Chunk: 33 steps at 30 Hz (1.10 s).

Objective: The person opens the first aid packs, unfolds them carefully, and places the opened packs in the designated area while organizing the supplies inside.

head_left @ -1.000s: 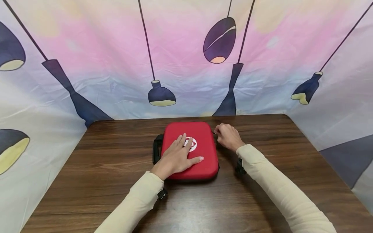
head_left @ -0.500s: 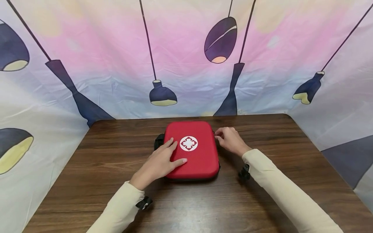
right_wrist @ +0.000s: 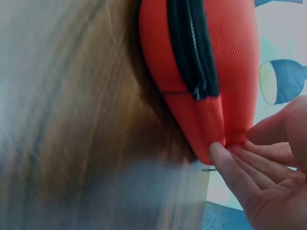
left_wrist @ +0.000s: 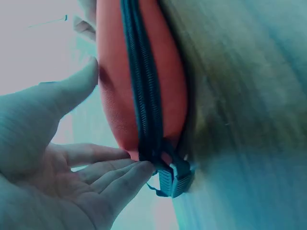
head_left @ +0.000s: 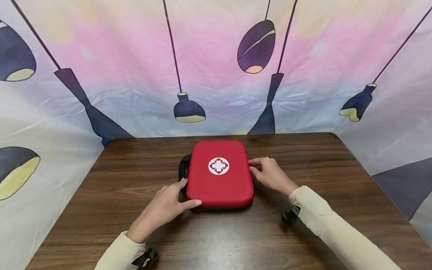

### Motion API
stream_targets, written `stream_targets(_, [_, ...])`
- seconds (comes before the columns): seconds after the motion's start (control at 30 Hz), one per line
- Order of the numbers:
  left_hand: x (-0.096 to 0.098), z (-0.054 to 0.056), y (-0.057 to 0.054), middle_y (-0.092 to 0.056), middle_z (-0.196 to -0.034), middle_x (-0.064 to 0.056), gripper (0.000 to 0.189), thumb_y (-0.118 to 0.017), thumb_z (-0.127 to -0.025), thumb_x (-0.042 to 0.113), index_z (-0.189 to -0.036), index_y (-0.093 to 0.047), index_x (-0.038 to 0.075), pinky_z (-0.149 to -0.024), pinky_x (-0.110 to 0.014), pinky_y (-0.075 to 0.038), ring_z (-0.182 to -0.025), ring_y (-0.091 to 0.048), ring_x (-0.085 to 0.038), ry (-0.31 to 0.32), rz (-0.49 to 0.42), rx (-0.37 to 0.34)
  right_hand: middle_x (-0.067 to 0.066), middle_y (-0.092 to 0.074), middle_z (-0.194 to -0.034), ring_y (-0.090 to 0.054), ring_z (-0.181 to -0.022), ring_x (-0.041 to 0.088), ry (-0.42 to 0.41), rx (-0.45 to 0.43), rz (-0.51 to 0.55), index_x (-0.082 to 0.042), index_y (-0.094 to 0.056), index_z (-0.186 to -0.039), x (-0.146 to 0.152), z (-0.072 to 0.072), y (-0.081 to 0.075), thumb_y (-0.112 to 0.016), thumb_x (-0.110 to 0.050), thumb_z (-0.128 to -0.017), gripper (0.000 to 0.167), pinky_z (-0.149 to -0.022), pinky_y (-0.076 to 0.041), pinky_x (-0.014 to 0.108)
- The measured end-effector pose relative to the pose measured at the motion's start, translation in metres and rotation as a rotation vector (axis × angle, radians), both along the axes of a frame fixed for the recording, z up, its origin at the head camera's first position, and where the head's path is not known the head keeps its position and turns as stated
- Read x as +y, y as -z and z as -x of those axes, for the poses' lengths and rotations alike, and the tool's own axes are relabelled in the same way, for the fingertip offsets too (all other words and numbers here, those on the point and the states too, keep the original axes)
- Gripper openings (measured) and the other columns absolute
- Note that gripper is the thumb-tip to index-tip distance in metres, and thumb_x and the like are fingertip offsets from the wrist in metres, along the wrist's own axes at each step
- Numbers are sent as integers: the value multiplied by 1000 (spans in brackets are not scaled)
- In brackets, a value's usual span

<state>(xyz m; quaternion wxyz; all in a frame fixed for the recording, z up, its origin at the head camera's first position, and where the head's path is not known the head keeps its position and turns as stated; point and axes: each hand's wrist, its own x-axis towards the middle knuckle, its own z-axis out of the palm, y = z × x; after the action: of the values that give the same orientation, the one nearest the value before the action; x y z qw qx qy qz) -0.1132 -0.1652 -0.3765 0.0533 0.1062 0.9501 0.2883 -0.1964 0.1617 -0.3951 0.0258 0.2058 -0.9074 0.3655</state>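
A red zip-up first aid case [head_left: 219, 187] with a white cross emblem lies flat on the wooden table. My left hand [head_left: 164, 205] is at its near left corner, thumb on the upper edge and fingers reaching along the left side. In the left wrist view these fingers [left_wrist: 120, 179] are fairly straight and touch the corner by the black handle [left_wrist: 175, 179]. At the right side, the fingertips of my right hand [head_left: 270, 173] touch the case's wall. The right wrist view shows them just beyond the end of the black zipper [right_wrist: 194, 52].
The brown table [head_left: 216, 240] has its far edge just behind the case. A cloth backdrop [head_left: 216, 67] printed with hanging lamps rises behind and at both sides. Black straps with small devices [head_left: 145, 258] sit on both wrists.
My left hand has slid off the case's top, back to its near left corner, uncovering the emblem. My right hand has moved nearer along the right side. The case stays in place.
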Motion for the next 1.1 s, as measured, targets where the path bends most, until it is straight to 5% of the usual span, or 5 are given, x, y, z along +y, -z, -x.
stream_targets(0.1, [-1, -5, 4, -54, -65, -2, 87, -83, -82, 47, -141, -53, -9, -58, -30, -39, -59, -42, -14, -38, -2, -1, 14, -74, -110, -72, -93, 21, 11, -20, 18, 6, -70, -121, -3, -9, -1, -66, -6, -96, 28, -79, -58, 37])
stream_targets(0.37, [2, -11, 15, -59, -67, 8, 72, -87, -79, 42, -133, -64, 0, -51, -25, -30, -56, -36, -7, -47, -44, 108, 21, -70, -120, -72, -105, 27, 12, -107, 88, 11, -60, -133, -12, -24, -1, -80, -21, -90, 57, -86, -59, 37])
stream_targets(0.53, [4, -13, 14, -53, -59, 7, 79, -87, -78, 43, -137, -61, -3, -50, -26, -28, -54, -29, -8, -93, -27, 142, 23, -67, -126, -70, -109, 29, 8, -121, 93, 11, -57, -136, -13, -28, 0, -81, -23, -89, 64, -89, -58, 39])
stream_targets(0.77, [7, -17, 5, -75, -85, -10, 77, -91, -72, 43, -131, -67, 0, -59, -30, -41, -59, -45, -10, -130, -38, 309, 25, -65, -128, -70, -109, 31, -3, -134, 112, 12, -56, -137, -8, -27, -1, -80, -22, -89, 64, -87, -58, 38])
stream_targets(1.1, [13, -23, -7, -77, -89, -6, 70, -92, -70, 42, -128, -72, 8, -57, -26, -45, -54, -56, 2, -130, -120, 457, 19, -73, -111, -75, -93, 24, 29, -24, -31, 8, -69, -123, -6, -30, -13, -80, -23, -89, 47, -82, -60, 39])
